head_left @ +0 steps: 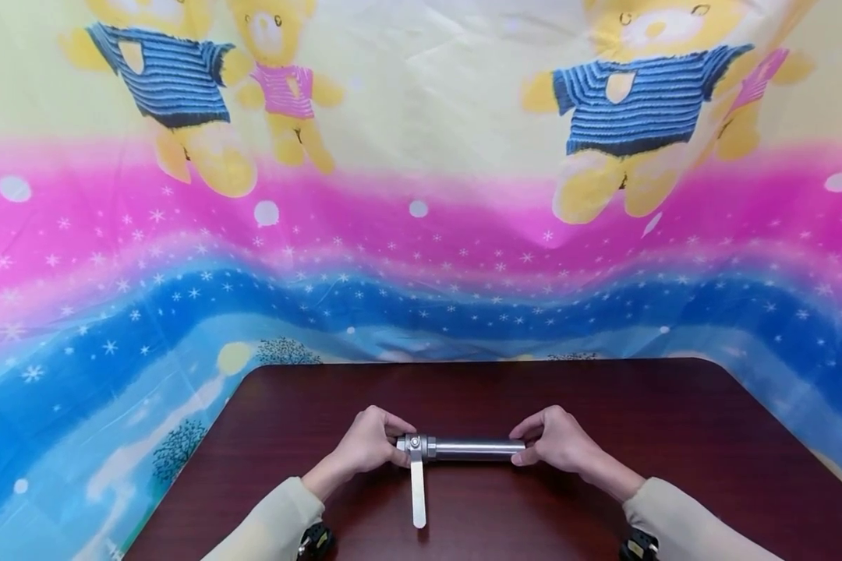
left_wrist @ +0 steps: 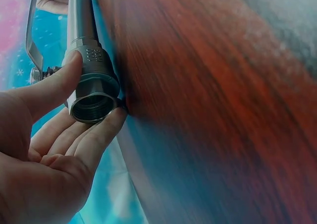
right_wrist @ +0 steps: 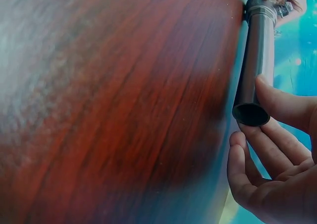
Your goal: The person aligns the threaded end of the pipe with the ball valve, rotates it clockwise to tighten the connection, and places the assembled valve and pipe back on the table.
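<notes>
A metal ball valve [head_left: 428, 446] is joined to a straight steel pipe [head_left: 479, 449], and the pair lies crosswise low over the table. The valve's flat lever handle [head_left: 419, 492] points toward me, square to the pipe. My left hand [head_left: 366, 439] grips the valve's left end between thumb and fingers. In the left wrist view, the threaded opening [left_wrist: 91, 108] of the valve faces that palm, unplugged. At the other end, my right hand [head_left: 560, 441] pinches the pipe, whose hollow end [right_wrist: 251, 115] shows in the right wrist view. Whether pipe and valve touch the tabletop is hard to tell.
Under both hands is a dark red-brown wooden table [head_left: 505, 514] with rounded far corners. A cloth printed with bears [head_left: 631, 109] and snowflakes hangs behind it and along both sides. Dark devices [head_left: 316, 539] are strapped at both wrists.
</notes>
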Tool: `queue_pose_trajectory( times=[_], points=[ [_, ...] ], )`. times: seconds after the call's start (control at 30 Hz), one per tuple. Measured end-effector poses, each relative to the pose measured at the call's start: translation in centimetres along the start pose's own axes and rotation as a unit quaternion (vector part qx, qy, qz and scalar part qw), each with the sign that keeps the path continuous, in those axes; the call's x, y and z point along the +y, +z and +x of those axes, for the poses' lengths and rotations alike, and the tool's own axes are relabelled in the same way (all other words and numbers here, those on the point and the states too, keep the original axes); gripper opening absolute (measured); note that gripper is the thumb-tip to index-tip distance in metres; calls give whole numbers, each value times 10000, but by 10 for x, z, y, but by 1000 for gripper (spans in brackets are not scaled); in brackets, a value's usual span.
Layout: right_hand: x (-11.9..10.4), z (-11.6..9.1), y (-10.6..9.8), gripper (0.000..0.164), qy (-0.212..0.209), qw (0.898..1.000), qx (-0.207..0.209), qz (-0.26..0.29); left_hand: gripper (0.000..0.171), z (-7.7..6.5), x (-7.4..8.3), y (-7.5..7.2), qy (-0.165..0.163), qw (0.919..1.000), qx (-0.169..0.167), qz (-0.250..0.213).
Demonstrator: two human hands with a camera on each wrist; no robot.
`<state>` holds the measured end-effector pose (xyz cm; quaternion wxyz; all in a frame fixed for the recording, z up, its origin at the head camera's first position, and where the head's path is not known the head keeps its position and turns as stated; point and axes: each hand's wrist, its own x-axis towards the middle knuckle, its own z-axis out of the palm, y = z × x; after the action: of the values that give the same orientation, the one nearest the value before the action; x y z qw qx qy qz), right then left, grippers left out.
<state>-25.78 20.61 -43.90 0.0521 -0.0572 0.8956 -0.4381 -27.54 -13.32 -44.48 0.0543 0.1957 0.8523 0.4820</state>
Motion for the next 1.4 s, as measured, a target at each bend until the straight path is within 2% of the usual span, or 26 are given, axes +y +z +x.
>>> queue_pose_trajectory(
  times=[0.2,0.7,1.07,1.3,1.4],
  points=[
    [0,-1,1,32,72,10000,-10,-54,45,-2,1,0,-97,9996,10,271],
    [2,-3,-1,30,253,9996,-92,117,51,-7,0,3,-201,9995,57,240],
    [5,-5,-3,29,236,9990,-253,274,50,-7,-4,5,-287,9994,9,210],
    [6,-2,-6,30,58,9987,-342,367,50,-5,-5,4,-188,9993,74,311],
    [7,-4,-9,30,-98,9978,-493,438,54,-8,-4,1,-222,9994,-54,249]
  ],
)
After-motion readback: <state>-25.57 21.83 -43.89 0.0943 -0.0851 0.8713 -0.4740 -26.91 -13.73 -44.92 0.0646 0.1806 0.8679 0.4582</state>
